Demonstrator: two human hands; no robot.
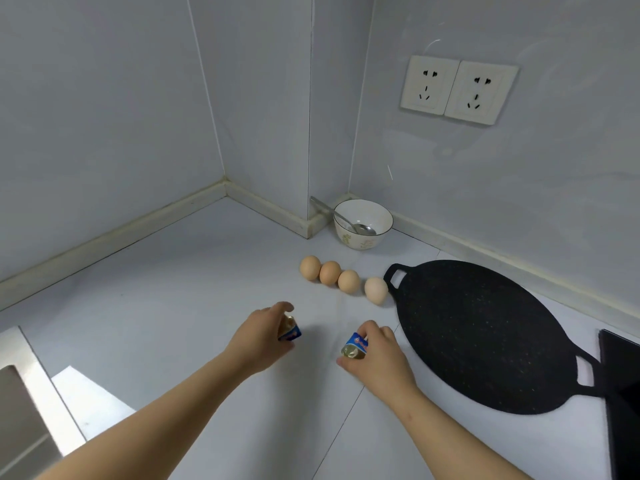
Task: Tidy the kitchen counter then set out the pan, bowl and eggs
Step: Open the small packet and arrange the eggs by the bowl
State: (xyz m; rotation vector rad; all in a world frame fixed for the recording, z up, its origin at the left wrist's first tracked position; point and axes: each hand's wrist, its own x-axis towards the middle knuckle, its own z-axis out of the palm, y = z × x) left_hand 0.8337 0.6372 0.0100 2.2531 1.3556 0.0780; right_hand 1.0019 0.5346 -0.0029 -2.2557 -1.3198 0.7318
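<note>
Both hands are low over the counter [207, 289], each w/ fingers curled round something small. The left hand [263, 336] grips a blue-label bottle [290, 330] from above; the right hand [377, 355] grips a second bottle [355, 347] the same way, yellowish contents showing. Can't tell if the bottles touch the counter or are just off it. They sit well apart, one per hand, prob so both move in one go: likely the tidy-up part.

The set-out items look ready. 4 eggs [330, 272] lie in a row near the back, the end one just beside the handle of the pan [481, 337], which prob stops rolling. The pan lies flat at right, its near handle reaching the cooktop [623, 393]. The bowl [360, 240] is tucked in the wall corner w/ a spoon [353, 225] leaning inside, out of the way of the arms
</note>
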